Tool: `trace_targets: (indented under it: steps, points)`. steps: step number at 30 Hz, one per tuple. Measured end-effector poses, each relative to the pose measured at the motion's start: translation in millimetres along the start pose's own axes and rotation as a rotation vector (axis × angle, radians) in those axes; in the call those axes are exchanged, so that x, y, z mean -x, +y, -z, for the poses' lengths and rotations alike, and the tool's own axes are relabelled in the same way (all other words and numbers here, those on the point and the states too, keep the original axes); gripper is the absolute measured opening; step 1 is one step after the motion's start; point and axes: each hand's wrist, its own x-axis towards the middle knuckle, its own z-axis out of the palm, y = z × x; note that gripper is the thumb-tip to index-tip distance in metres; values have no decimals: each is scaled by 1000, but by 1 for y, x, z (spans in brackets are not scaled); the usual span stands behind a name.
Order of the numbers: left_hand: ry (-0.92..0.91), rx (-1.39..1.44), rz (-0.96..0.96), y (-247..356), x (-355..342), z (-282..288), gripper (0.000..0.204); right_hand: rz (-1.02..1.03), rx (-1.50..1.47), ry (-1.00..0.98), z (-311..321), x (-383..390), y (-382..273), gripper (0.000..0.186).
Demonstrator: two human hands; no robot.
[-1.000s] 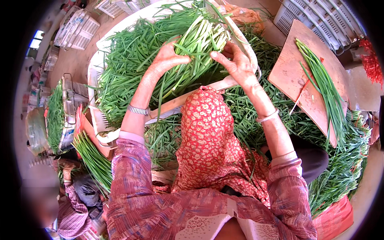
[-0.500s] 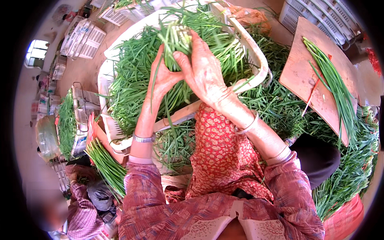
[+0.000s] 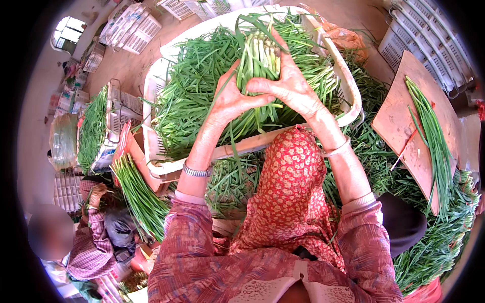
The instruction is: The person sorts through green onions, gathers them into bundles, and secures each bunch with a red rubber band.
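Observation:
Both my hands hold one bunch of garlic chives (image 3: 260, 58), its pale cut ends pointing up and away from me. My left hand (image 3: 230, 98) cups the bunch from the left, and my right hand (image 3: 292, 83) wraps it from the right. The two thumbs come together on the near side; some fingers are hidden behind the stems. Beneath the hands, a white plastic crate (image 3: 232, 150) is heaped with loose green chives (image 3: 192, 86).
A tilted board (image 3: 396, 111) at the right carries a chive bunch (image 3: 434, 131). More chives (image 3: 429, 252) pile up below it. Another bunch (image 3: 139, 197) lies left, near a seated co-worker (image 3: 96, 252). White crates (image 3: 424, 45) stand at the far right.
The whole view has shifted, with the scene lower and to the right. My hands have turned the bunch more upright, and its pale ends show more plainly.

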Motion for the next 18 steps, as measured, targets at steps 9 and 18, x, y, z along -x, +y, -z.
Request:
trace_targets:
  steps: [9, 18]
  points:
    - [-88, -580, -20, 20, 5, 1, 111, 118, -59, 159, -18, -29, 22, 67]
    - [208, -666, -23, -55, 95, 19, 84, 155, -341, 298, 50, -46, -101, 13]
